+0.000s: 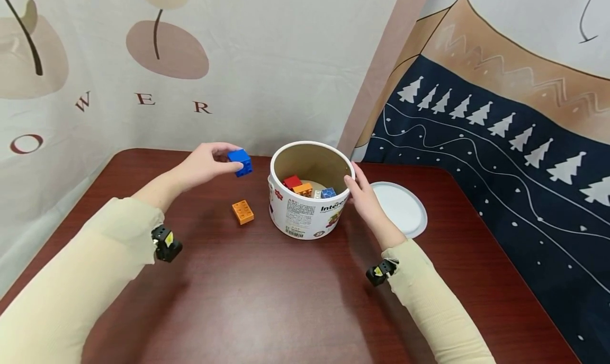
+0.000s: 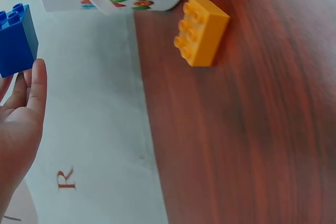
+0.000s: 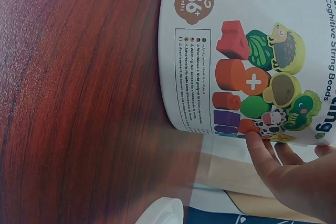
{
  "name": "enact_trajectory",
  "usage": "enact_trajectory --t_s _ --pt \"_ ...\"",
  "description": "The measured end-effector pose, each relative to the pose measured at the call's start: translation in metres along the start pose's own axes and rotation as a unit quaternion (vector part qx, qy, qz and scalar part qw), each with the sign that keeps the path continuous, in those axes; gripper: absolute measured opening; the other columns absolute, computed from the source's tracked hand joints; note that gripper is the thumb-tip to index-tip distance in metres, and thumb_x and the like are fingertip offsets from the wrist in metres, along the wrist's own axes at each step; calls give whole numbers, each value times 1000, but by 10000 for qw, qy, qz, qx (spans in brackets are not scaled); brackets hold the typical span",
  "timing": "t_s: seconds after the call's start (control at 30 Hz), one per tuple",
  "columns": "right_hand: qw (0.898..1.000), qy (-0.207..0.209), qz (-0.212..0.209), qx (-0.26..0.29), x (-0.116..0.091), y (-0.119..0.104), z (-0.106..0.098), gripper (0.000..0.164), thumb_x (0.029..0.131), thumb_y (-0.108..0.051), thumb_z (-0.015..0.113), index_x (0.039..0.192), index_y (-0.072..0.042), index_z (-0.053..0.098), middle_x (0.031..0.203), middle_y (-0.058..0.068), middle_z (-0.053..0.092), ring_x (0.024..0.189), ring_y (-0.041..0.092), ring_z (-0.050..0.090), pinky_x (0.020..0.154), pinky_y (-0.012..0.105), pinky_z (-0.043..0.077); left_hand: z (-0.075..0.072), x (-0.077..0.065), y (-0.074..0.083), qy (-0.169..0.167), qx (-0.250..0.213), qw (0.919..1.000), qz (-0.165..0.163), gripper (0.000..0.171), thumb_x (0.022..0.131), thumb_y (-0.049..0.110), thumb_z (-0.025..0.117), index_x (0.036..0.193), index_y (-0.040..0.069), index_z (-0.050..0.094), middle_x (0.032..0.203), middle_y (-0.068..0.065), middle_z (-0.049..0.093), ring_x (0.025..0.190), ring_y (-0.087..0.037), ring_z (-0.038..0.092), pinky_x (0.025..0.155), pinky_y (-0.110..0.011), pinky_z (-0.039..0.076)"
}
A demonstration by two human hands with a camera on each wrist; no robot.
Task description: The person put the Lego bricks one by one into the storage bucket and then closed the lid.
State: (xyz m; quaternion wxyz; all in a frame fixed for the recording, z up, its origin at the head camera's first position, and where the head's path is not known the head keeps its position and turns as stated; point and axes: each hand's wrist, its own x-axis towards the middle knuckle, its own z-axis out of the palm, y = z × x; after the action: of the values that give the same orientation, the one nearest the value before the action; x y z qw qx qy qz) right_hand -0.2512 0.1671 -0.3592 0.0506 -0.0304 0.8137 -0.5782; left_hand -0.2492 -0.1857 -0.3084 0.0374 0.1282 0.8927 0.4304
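Observation:
My left hand [image 1: 208, 165] pinches a blue toy brick [image 1: 240, 162] in the air, left of a white printed bucket [image 1: 305, 215]. In the left wrist view the blue brick [image 2: 18, 40] sits at the fingertips with its studs upward. An orange brick [image 1: 243, 212] lies on the table below that hand, just left of the bucket. Inside the open bucket are several bricks, among them a red one [image 1: 292, 182], an orange one [image 1: 303, 189] and a blue one [image 1: 328, 193]. My right hand [image 1: 364, 197] holds the bucket's right side, thumb at the rim.
A round white lid [image 1: 400, 207] lies on the dark red wooden table [image 1: 267, 300], right of the bucket and behind my right hand. Printed cloths [image 1: 267, 62] hang close behind the table's back edge and along its right side.

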Motion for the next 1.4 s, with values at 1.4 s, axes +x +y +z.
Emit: enact_trajectory --t_s 1.4 --pt "9999 -9 -61 -117 -2 0 -1 57 100 -31 39 151 -23 15 143 21 36 122 39 47 101 51 42 65 60 79 -741 -268 9937 791 48 85 21 66 129 7 54 121 -15 61 109 -27 57 97 -41 47"
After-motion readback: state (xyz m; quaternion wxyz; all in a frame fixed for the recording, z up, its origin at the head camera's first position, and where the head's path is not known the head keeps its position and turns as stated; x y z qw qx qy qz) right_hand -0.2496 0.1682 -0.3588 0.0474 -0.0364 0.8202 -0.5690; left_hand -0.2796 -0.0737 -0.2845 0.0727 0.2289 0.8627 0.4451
